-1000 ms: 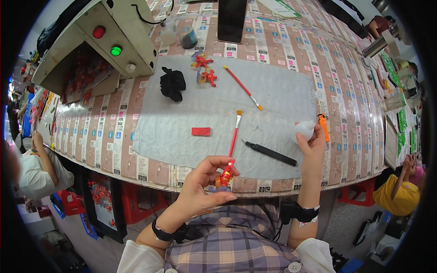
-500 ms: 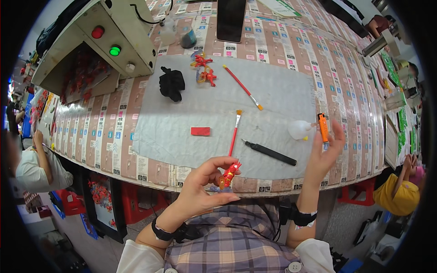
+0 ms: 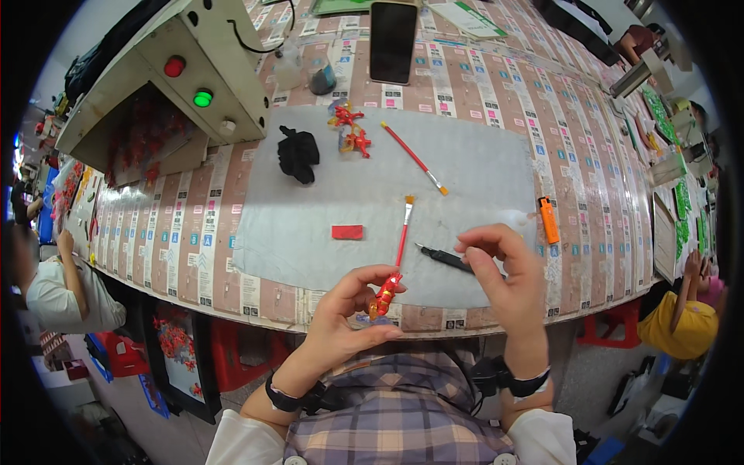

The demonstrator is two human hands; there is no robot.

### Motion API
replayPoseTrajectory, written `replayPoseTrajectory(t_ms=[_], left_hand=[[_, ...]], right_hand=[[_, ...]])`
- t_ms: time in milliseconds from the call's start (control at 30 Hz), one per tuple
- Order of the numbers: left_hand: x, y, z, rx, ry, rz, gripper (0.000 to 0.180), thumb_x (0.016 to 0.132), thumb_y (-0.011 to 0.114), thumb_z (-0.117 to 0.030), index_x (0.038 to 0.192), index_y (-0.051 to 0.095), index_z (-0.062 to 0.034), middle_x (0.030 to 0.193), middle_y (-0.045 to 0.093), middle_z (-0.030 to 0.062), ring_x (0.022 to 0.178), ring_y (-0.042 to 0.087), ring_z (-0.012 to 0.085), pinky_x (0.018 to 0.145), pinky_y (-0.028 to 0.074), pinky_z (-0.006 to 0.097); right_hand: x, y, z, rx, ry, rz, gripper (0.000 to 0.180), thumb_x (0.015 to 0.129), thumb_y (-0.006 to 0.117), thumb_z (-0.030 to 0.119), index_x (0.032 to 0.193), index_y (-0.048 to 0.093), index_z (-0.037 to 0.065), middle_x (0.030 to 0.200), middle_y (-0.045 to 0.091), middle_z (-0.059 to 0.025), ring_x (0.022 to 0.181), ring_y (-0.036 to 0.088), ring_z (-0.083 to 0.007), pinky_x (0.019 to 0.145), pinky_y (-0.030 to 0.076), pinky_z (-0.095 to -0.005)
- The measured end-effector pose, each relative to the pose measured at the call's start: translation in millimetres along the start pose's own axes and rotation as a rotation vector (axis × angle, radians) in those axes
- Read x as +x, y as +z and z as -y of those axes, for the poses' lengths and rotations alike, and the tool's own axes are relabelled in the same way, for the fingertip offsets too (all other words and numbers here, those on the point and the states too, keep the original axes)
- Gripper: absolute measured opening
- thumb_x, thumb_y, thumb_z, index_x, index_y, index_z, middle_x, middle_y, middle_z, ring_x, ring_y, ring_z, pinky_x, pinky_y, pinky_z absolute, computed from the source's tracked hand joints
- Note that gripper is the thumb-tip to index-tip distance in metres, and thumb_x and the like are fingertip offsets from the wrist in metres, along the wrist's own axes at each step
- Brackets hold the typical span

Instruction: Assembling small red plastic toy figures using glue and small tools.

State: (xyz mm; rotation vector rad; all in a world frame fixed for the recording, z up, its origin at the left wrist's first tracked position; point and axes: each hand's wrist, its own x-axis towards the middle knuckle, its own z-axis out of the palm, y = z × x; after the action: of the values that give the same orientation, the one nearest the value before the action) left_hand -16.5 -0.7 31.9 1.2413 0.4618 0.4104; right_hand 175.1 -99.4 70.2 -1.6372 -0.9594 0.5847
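Near the table's front edge, my left hand (image 3: 345, 310) pinches a small red and gold toy figurine (image 3: 384, 295) with a translucent base, held upright. My right hand (image 3: 508, 279) is raised over the black craft knife (image 3: 443, 259). Its fingers are bent but apart, and nothing shows between them. The knife lies on the grey sheet (image 3: 310, 256), its rear end hidden behind that hand. A red-handled paintbrush (image 3: 404, 232) stretches beyond the figurine, its lower end covered by it. A small red block (image 3: 347, 232) rests to the left of the brush.
An orange lighter (image 3: 549, 220) lies at the right, by a partly covered white bottle (image 3: 515, 220). Farther back are a second brush (image 3: 415, 158), more red figurines (image 3: 355, 142), black cloth (image 3: 297, 155) and a phone (image 3: 393, 43). A metal machine (image 3: 232, 85) stands left.
My right hand has moved left and down from beside the lighter to above the craft knife. My left hand still holds the figurine, which has tilted slightly.
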Motion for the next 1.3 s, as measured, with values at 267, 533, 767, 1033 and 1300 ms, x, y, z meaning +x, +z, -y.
replayPoseTrajectory(t_ms=[267,533,767,1033,1300], left_hand=[[-20,-22,-4,-0.106,0.042,-0.136,0.069,0.068,0.079,-0.016,0.125,0.043,-0.0023,0.110,0.056,0.0108,0.075,0.050,0.0061,0.068,0.042,0.019],[-40,-42,-7,-0.120,0.133,-0.130,0.069,0.069,0.078,-0.007,0.127,0.042,-0.0038,0.112,0.056,0.0078,0.101,0.055,0.0119,0.086,0.045,0.025],[-35,-37,-4,-0.026,0.158,-0.134,0.073,0.064,0.082,-0.010,0.126,0.043,-0.0051,0.109,0.057,0.0060,0.091,0.057,0.0086,0.075,0.045,0.021],[-16,-25,1,0.099,0.148,-0.120,0.071,0.060,0.086,-0.014,0.119,0.047,-0.0054,0.103,0.060,0.0039,0.069,0.049,0.0028,0.062,0.041,0.018],[-11,-11,-3,0.219,0.096,-0.109,0.071,0.059,0.087,-0.018,0.117,0.048,-0.0034,0.097,0.056,-0.0008,0.065,0.045,0.0028,0.058,0.039,0.017]], right_hand=[[104,91,0,-0.394,-0.364,0.413,0.031,0.082,0.058,0.011,0.113,0.059,0.011,0.111,0.058,-0.0157,0.104,0.055,-0.0311,0.086,0.046,-0.0355],[140,195,-46,-0.900,-0.399,0.288,0.029,0.075,0.063,0.013,0.103,0.065,0.008,0.102,0.060,-0.0096,0.098,0.055,-0.0307,0.082,0.047,-0.0390],[99,104,-1,-0.264,-0.446,0.139,0.024,0.074,0.056,-0.001,0.095,0.067,0.006,0.089,0.062,-0.0106,0.086,0.059,-0.0233,0.076,0.046,-0.0326],[-3,25,10,-0.373,-0.420,0.149,0.039,0.061,0.059,-0.005,0.097,0.067,0.007,0.095,0.059,-0.0113,0.087,0.057,-0.0280,0.074,0.046,-0.0358],[-20,49,6,-0.370,-0.706,0.054,0.036,0.057,0.067,0.008,0.093,0.067,0.005,0.080,0.056,-0.0046,0.068,0.055,-0.0194,0.056,0.043,-0.0304]])
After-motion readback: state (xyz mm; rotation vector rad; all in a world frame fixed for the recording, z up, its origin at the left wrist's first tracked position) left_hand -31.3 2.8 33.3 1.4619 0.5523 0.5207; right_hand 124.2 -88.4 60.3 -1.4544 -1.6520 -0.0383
